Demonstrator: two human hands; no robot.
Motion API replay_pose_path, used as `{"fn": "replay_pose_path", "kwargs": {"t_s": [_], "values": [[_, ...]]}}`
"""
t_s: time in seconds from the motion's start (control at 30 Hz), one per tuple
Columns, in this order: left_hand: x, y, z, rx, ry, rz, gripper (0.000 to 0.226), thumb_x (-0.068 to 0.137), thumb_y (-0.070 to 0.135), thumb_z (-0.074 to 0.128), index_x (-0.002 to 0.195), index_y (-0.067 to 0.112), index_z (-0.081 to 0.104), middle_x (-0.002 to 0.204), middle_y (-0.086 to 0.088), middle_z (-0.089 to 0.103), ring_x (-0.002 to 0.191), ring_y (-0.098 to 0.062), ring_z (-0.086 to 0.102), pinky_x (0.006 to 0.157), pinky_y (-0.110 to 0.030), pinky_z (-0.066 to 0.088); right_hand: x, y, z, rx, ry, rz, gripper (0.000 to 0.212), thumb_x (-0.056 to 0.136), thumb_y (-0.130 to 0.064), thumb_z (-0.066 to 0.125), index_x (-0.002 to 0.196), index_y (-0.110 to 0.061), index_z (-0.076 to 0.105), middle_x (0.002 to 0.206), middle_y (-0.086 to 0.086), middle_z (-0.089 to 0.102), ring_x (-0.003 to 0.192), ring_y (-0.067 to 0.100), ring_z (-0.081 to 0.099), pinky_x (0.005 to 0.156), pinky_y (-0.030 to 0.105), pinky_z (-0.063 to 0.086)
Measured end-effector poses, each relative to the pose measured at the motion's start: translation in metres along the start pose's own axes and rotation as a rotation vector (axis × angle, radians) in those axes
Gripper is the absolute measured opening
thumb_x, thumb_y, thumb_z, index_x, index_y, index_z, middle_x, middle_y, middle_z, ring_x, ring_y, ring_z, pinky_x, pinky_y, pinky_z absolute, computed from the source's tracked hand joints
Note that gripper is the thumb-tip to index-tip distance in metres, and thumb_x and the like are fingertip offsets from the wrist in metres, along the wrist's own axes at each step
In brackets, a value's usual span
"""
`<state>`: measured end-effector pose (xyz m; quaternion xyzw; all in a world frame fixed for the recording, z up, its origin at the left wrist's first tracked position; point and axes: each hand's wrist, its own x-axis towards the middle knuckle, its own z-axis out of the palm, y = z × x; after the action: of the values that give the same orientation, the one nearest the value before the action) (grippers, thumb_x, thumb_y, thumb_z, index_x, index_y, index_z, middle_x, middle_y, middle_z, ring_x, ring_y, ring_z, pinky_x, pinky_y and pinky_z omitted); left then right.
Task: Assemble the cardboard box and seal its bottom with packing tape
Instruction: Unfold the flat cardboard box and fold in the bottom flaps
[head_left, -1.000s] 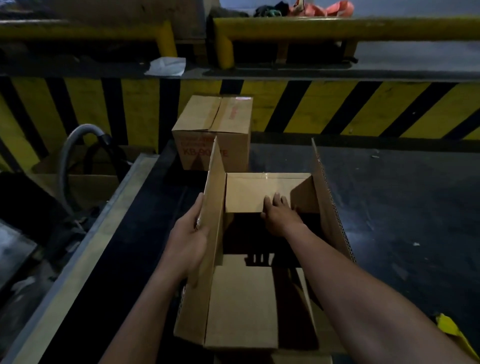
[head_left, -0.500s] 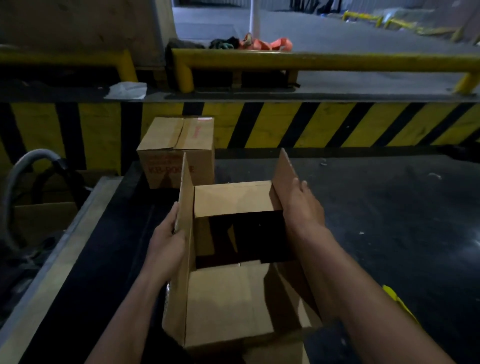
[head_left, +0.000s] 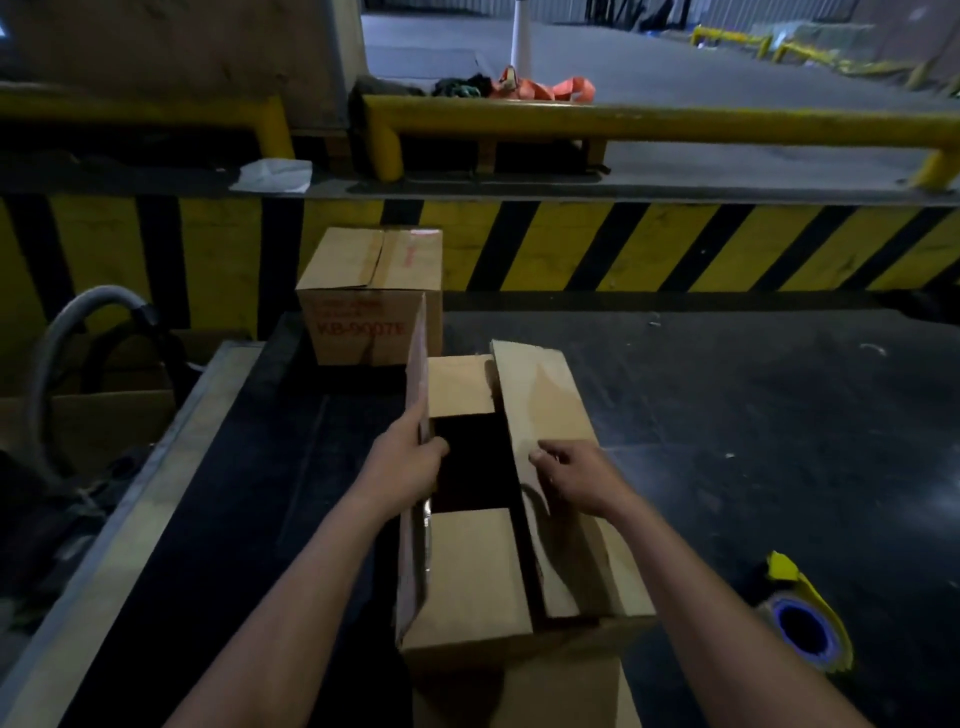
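On the desk (head_left: 727, 415), the box's (head_left: 467, 566) right flap (head_left: 545, 405), upright half a second ago, now lies folded down under the right hand (head_left: 576, 478), its grip loose and pressing. The left hand (head_left: 405, 467) holds the upright left flap (head_left: 418, 364) in its grip, and that flap is likely next to fold.
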<state>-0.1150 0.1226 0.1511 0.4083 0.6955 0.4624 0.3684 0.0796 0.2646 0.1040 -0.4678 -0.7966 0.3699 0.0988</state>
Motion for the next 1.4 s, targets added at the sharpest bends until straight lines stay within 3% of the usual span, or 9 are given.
{"fn": "replay_pose_path", "kwargs": {"t_s": [0.17, 0.27, 0.37, 0.47, 0.73, 0.93, 1.1, 1.3, 1.4], "values": [[0.02, -0.015, 0.03, 0.214, -0.13, 0.052, 0.055, 0.106, 0.043, 0.039, 0.159, 0.034, 0.024, 0.16, -0.003, 0.035, 0.146, -0.024, 0.032, 0.117, -0.035, 0.027, -0.038, 0.005, 0.029, 0.128, 0.044, 0.073, 0.043, 0.103, -0.044, 0.037, 0.095, -0.017, 0.07, 0.099, 0.004, 0.07, 0.096, 0.023, 0.063, 0.076, 0.033, 0.047], [0.045, -0.037, 0.041, 0.547, -0.244, 0.02, 0.051, 0.108, 0.043, 0.028, 0.153, 0.02, 0.036, 0.155, -0.013, 0.034, 0.143, -0.034, 0.03, 0.115, -0.038, 0.025, -0.055, -0.001, 0.048, 0.202, 0.107, 0.167, 0.056, 0.099, -0.057, 0.025, 0.123, -0.022, 0.062, 0.129, 0.005, 0.061, 0.121, 0.025, 0.053, 0.102, 0.041, 0.042], [0.074, -0.063, 0.047, 0.968, -0.328, 0.024, 0.057, 0.104, 0.049, 0.028, 0.156, 0.027, 0.024, 0.162, -0.013, 0.022, 0.146, -0.039, 0.022, 0.114, -0.062, 0.025, -0.071, -0.004, 0.071, -0.117, -0.029, 0.2, 0.072, 0.097, -0.061, 0.024, 0.154, -0.018, 0.022, 0.162, 0.014, 0.015, 0.15, 0.028, 0.008, 0.12, 0.051, 0.008], [0.101, -0.074, 0.048, 1.132, -0.325, 0.044, 0.062, 0.105, 0.051, 0.024, 0.16, 0.029, 0.007, 0.169, -0.011, -0.004, 0.154, -0.039, -0.002, 0.118, -0.067, 0.01, -0.086, -0.004, 0.096, -0.332, -0.008, 0.229, 0.078, 0.095, -0.065, 0.017, 0.156, -0.022, -0.007, 0.162, 0.013, -0.015, 0.148, 0.031, -0.017, 0.117, 0.058, -0.009], [0.19, -0.067, 0.031, 1.141, -0.278, 0.078, 0.069, 0.101, 0.062, 0.022, 0.16, 0.033, 0.001, 0.169, -0.008, -0.009, 0.154, -0.035, -0.007, 0.117, -0.071, 0.002, -0.126, 0.001, 0.119, -0.297, 0.137, 0.559, 0.098, 0.075, -0.091, 0.005, 0.149, -0.035, -0.026, 0.157, 0.01, -0.031, 0.143, 0.029, -0.031, 0.114, 0.062, -0.01], [0.241, -0.058, 0.022, 1.148, -0.25, 0.063, 0.089, 0.088, 0.082, 0.028, 0.161, 0.035, 0.006, 0.17, -0.006, 0.001, 0.155, -0.034, -0.003, 0.117, -0.069, 0.001, -0.124, 0.007, 0.126, -0.162, 0.342, 0.648, 0.127, 0.051, -0.105, 0.02, 0.153, -0.035, -0.012, 0.164, 0.003, -0.01, 0.149, 0.023, -0.006, 0.119, 0.046, 0.01], [0.256, -0.052, 0.011, 1.161, -0.256, 0.064, 0.111, 0.069, 0.096, 0.039, 0.159, 0.037, 0.012, 0.165, -0.012, 0.022, 0.149, -0.04, 0.022, 0.117, -0.066, 0.018, -0.124, -0.002, 0.123, 0.118, 0.477, 0.845, 0.148, 0.032, -0.103, 0.041, 0.146, -0.04, -0.029, 0.156, 0.001, -0.034, 0.148, 0.027, -0.008, 0.119, 0.05, 0.007], [0.239, -0.05, 0.003, 1.14, -0.221, -0.066, 0.116, 0.065, 0.095, 0.05, 0.159, 0.036, 0.018, 0.162, -0.018, 0.023, 0.146, -0.044, 0.023, 0.114, -0.065, 0.02, -0.143, 0.005, 0.13, 0.668, 0.467, 0.732, 0.142, 0.06, -0.063, 0.08, 0.133, -0.051, -0.041, 0.163, -0.001, 0.012, 0.145, 0.019, 0.028, 0.118, 0.035, 0.021], [0.223, -0.054, -0.016, 1.09, -0.147, -0.163, 0.121, 0.057, 0.096, 0.055, 0.156, 0.031, 0.026, 0.157, -0.019, 0.03, 0.141, -0.046, 0.03, 0.112, -0.064, 0.029, -0.145, 0.014, 0.119, 0.623, 0.445, 0.588, 0.133, 0.074, -0.054, 0.077, 0.143, -0.038, -0.036, 0.152, -0.023, -0.008, 0.143, 0.005, 0.013, 0.114, 0.025, 0.017]]}}
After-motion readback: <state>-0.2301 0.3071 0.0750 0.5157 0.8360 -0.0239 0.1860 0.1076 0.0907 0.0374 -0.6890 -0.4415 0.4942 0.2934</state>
